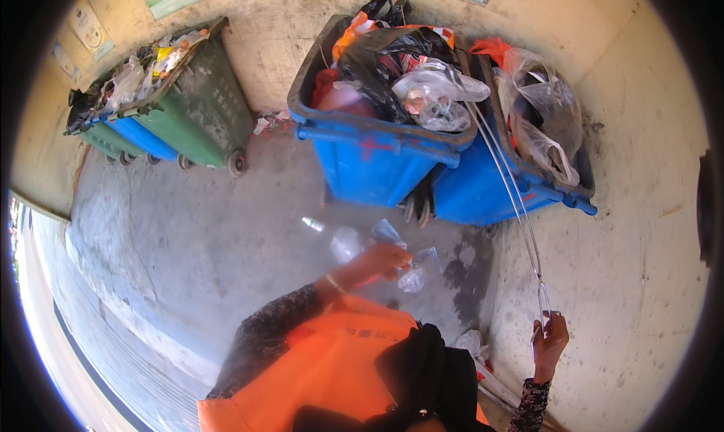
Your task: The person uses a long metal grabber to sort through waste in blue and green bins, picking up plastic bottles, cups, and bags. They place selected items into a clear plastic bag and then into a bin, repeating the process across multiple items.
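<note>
My right hand (550,341) grips the handles of long metal tongs (512,191) at the lower right. The tongs reach up to a clear plastic bag (441,92) on top of the full blue wheeled bin (362,160); whether their tips pinch it, I cannot tell. In front of my orange vest (350,364) is my left hand (384,260), fingers bent, above the floor; what it may hold I cannot tell. Around it on the concrete lie clear plastic containers (428,260), a crumpled clear bag (346,244) and a small white-and-green item (313,224).
A second blue bin (481,188), holding bags, leans against the right wall (616,296). Green bins (212,109) and a blue one, heaped with rubbish, stand at the upper left. More plastic (472,342) lies by the wall's foot.
</note>
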A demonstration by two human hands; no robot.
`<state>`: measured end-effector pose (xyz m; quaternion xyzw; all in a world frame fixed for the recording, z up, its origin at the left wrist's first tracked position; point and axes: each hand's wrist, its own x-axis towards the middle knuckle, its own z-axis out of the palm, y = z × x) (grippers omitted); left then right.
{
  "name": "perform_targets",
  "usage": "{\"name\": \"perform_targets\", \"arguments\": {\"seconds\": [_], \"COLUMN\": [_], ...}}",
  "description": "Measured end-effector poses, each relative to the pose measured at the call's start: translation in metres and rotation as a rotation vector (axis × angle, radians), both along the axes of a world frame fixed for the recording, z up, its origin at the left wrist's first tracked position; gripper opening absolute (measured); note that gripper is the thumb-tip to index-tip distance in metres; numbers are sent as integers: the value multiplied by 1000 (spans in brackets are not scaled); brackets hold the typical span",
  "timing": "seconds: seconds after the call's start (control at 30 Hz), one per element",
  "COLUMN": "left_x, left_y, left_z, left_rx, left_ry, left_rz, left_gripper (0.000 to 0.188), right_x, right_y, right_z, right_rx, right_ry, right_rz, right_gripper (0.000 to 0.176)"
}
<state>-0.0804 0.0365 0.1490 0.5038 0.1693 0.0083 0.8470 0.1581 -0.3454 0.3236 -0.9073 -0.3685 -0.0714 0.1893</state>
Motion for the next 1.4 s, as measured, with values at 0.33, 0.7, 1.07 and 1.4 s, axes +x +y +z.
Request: {"name": "perform_targets", "arguments": {"seconds": [0.33,0.7,1.07,1.4], "left_x": [-7,-19,-5,76], "left_y": [-21,-8,7,146], "left_z": [-2,-13,8,73], "left_rx": [-51,-59,-6,994], "left_ry": [52,185,122,-104], "left_rz": [26,94,86,520], "left_gripper": [34,30,26,29], "right_x": [65,1,8,10], "right_y": [149,89,54,24], "right_z": [149,175,144,110], "right_rx": [-266,-424,-322,-151], "right_ry": [-384,-521,-373,55], "right_rz": [283,198,86,-108], "right_gripper": [28,27,31,36]}}
